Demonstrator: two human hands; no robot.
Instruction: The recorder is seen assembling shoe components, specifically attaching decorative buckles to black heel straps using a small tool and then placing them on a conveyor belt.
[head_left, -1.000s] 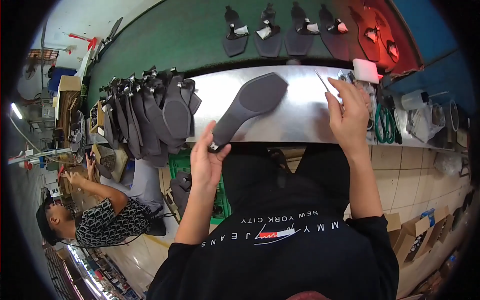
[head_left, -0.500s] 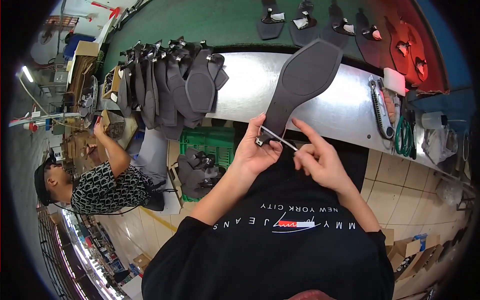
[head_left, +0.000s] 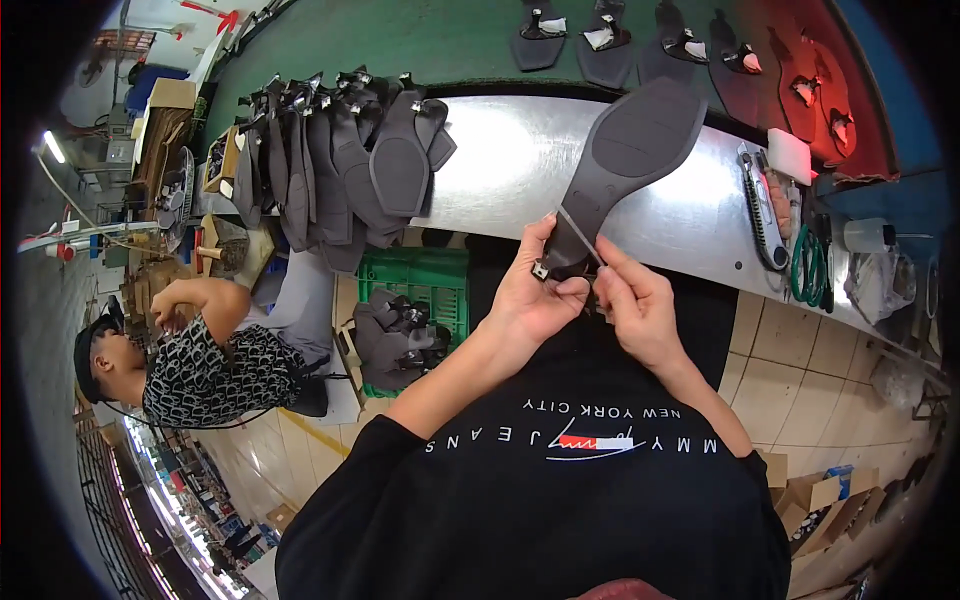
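A dark sandal (head_left: 640, 140) points away from me with its flat sole up, its wide toe part over the metal bench edge. My left hand (head_left: 530, 305) is closed around its narrow heel end, thumb along the side; a small shiny metal piece (head_left: 541, 269) shows by the fingers. My right hand (head_left: 640, 305) pinches a thin silver-grey rod or strip (head_left: 580, 235), which lies slantwise across the narrow part of the sole and reaches toward my left thumb. The right fingertips are close against the sandal's right edge. What lies under the sandal is hidden.
A pile of dark sandals (head_left: 400, 170) covers the left bench; more stand on the green surface (head_left: 450, 50). A green crate (head_left: 450, 270) holds several below. At right lie a utility knife (head_left: 762, 220), white block (head_left: 789, 157) and green-handled scissors (head_left: 808, 265). Another person (head_left: 220, 360) sits left.
The rod has moved from the heel end up onto the narrow sole. Both hands and the sandal shifted slightly right. My right index finger has drawn in. The other person's arm has pulled back.
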